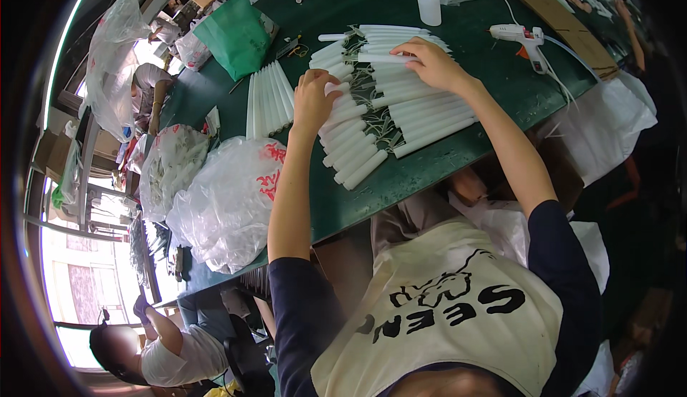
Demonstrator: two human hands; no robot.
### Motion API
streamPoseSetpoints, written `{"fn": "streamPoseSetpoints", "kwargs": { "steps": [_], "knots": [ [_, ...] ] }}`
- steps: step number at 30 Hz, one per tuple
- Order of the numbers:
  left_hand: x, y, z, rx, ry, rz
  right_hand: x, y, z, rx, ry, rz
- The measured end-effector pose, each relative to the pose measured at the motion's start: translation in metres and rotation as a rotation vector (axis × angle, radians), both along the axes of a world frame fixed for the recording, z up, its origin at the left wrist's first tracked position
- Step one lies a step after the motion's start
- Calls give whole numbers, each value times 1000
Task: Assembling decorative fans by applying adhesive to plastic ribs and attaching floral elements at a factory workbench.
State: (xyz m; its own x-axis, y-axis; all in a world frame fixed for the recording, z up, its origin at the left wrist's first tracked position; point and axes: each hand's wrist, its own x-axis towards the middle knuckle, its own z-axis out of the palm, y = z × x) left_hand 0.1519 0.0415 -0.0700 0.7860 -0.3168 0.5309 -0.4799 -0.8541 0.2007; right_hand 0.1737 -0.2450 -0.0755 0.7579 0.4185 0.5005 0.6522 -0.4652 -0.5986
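Observation:
Two rows of slim white candle-like tubes (433, 119) lie side by side on the green table, with thin wires (379, 121) tangled between their inner ends. My right hand (435, 66) pinches one white tube (383, 58) near its outer end, above the right row. Over the left row, my left hand (312, 102) curls with thumb and forefinger around the outer end of another white tube (339, 89); its other fingers partly hide the tubes there. A separate bunch of white tubes (268, 100) lies left of my left hand.
A glue gun (519, 37) with its cord lies at the right, and a white squeeze bottle (429, 7) stands at the back. Scissors (297, 50), a green bag (236, 35) and a full clear plastic bag (222, 204) are at the left. Another person (179, 350) sits lower left.

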Motion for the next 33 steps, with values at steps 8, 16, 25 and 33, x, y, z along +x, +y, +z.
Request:
{"fn": "streamPoseSetpoints", "kwargs": {
  "steps": [8, 16, 25, 33],
  "knots": [
    [13, -3, 6, -28, 146, 37, 0, -3, -3, -74, 6, -45],
    [30, 10, 8, 11, 213, 8, -3, 2, -1, -100, 23, -37],
    [49, 14, 12, 24, 267, 33, -1, -3, -2, -82, 23, -35],
    [67, 28, 6, 98, 318, -9, -3, 0, -3, -68, 28, -42]
  ]
}}
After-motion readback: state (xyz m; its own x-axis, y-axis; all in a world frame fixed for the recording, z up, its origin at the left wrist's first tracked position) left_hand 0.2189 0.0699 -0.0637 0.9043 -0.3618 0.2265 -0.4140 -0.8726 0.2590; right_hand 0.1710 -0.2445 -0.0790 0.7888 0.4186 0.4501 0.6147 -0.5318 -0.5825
